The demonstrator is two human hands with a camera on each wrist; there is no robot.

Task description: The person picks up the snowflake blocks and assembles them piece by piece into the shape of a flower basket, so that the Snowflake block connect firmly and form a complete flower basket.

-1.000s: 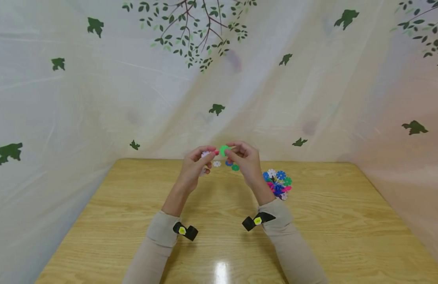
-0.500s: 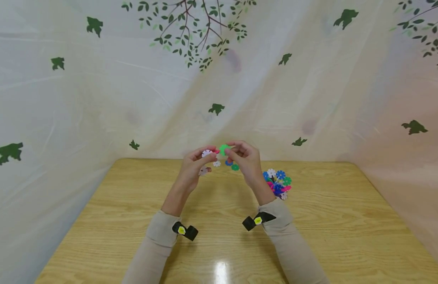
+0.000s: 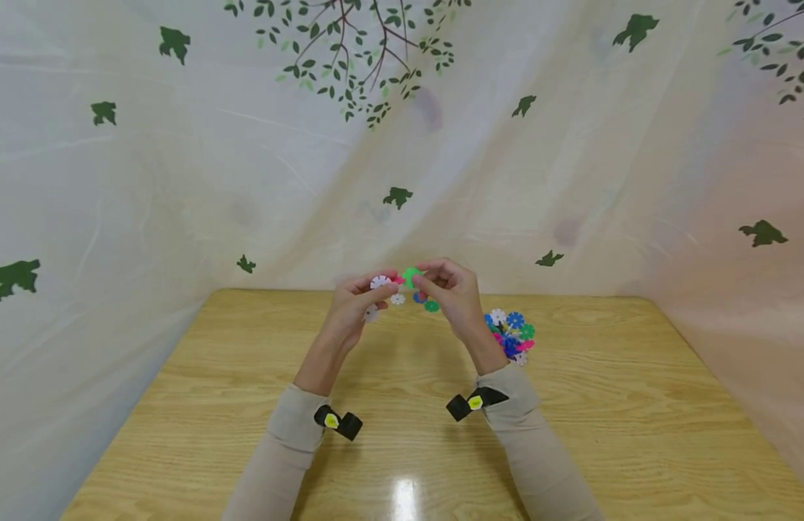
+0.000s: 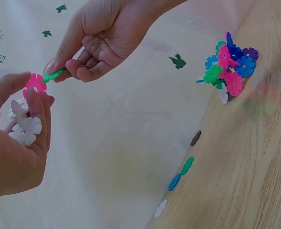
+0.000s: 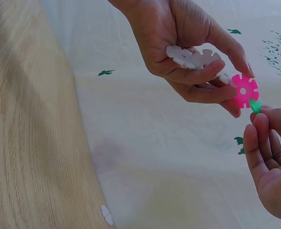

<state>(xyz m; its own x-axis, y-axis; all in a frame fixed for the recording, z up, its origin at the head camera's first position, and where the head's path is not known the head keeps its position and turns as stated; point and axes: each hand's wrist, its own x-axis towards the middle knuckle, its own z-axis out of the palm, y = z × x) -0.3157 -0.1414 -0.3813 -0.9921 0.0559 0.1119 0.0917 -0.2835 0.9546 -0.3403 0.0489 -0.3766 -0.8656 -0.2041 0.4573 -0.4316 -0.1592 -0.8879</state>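
My left hand [image 3: 351,311] pinches a pink flower-shaped notched disc [image 5: 250,87] between thumb and fingers. Several white notched discs [image 4: 28,130], linked together, hang against that palm and hold onto the pink one's side; their exact joint is hidden by fingers. My right hand [image 3: 459,304] pinches a green notched disc [image 3: 411,276]. In both wrist views the green disc's edge meets the pink disc's rim, the two standing at an angle to each other. Whether their slots are fully engaged cannot be told.
A built cluster of coloured discs [image 4: 233,71] stands on the wooden table [image 3: 402,405], right of my right forearm. Near the far edge lie loose discs: white [image 3: 398,299], blue [image 4: 174,182], green [image 3: 431,306] and dark brown [image 4: 195,138]. A leaf-printed cloth [image 3: 310,195] hangs behind.
The left hand has turned slightly, so more of the white discs shows. The pink and green discs have come together at their edges. The right hand stays nearly still.
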